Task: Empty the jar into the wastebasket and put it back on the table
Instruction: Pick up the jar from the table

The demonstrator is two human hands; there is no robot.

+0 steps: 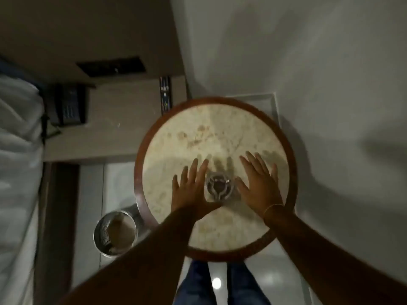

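Observation:
A small clear glass jar (218, 187) with something dark inside stands on the round marble-topped table (198, 133), near its front middle. My left hand (191, 186) lies flat just left of the jar, fingers spread, its thumb side beside the glass. My right hand (258, 181) is spread flat just right of it, a thin bangle on the wrist. Neither hand grips the jar. A round metal mesh wastebasket (115, 234) stands on the floor to the lower left of the table.
A bedside unit (114, 119) with a black telephone (66, 104) and a remote control (165, 94) stands behind the table on the left. A bed with white linen (17, 150) fills the left edge. White wall rises on the right. My legs in jeans (220, 285) are below the table.

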